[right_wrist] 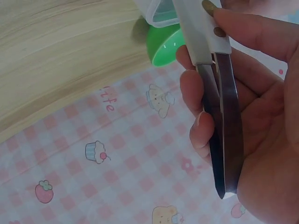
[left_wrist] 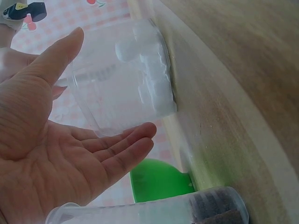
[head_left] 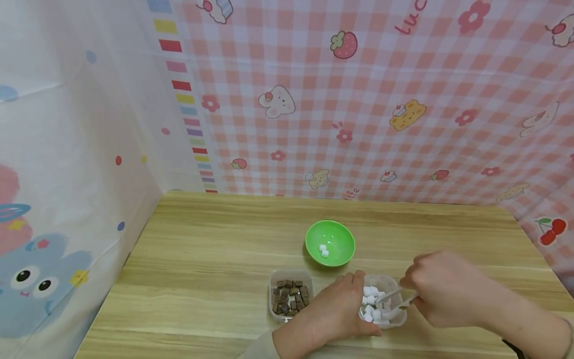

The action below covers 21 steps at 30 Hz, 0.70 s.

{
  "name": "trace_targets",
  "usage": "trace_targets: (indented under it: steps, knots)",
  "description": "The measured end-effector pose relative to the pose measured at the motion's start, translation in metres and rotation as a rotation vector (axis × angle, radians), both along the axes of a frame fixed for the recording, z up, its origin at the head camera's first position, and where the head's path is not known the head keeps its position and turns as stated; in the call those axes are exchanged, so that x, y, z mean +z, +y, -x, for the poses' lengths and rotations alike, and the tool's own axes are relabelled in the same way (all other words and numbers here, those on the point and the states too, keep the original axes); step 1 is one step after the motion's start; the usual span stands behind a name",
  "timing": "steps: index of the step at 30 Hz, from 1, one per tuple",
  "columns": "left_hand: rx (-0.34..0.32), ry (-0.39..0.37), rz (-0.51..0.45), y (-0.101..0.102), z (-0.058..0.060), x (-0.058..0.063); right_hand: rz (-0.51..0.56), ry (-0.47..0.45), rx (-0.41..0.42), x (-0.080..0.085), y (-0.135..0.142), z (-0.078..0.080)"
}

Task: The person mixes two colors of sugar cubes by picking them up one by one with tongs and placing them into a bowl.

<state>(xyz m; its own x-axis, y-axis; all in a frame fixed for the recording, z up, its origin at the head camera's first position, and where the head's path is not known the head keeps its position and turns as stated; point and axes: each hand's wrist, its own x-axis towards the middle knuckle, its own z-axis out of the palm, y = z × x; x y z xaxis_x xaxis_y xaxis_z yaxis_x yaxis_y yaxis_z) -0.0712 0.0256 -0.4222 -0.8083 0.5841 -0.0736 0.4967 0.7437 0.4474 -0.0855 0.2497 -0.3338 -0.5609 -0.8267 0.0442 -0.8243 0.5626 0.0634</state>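
Note:
My left hand (head_left: 336,306) holds the clear plastic box (left_wrist: 105,100) of small white cubes (head_left: 369,301), thumb on one side and fingers along another. From the other side, my right hand (head_left: 448,289) grips a pair of tongs (right_wrist: 231,126) with metal arms and white tips. Those tips reach down into the box among the cubes; whether a cube sits between them I cannot tell. Behind the box stands a green bowl (head_left: 343,247), with two white cubes (head_left: 324,251) inside.
A second clear box (head_left: 291,273), holding several dark brown cubes (head_left: 287,295), stands left of my left hand, partly behind that forearm. Everything rests on a wood-grain table (head_left: 215,259). A pink checked cloth (head_left: 305,134) hangs along the back edge, and a white printed one (head_left: 89,124) at the left.

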Motion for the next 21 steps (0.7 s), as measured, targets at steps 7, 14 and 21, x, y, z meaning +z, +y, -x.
trace_targets:
  steps: [7, 14, 21]
  knots:
    - [-0.002, 0.01, -0.001, 0.0, 0.0, -0.001, -0.033, 0.026, -0.012, -0.005, -0.005, -0.002]
    - [-0.006, 0.008, -0.004, -0.001, 0.0, -0.001, -0.079, 0.05, 0.0, -0.011, -0.008, -0.003]
    - [-0.002, 0.008, -0.001, -0.001, 0.0, -0.001, -0.12, 0.103, -0.001, -0.013, -0.011, -0.005]
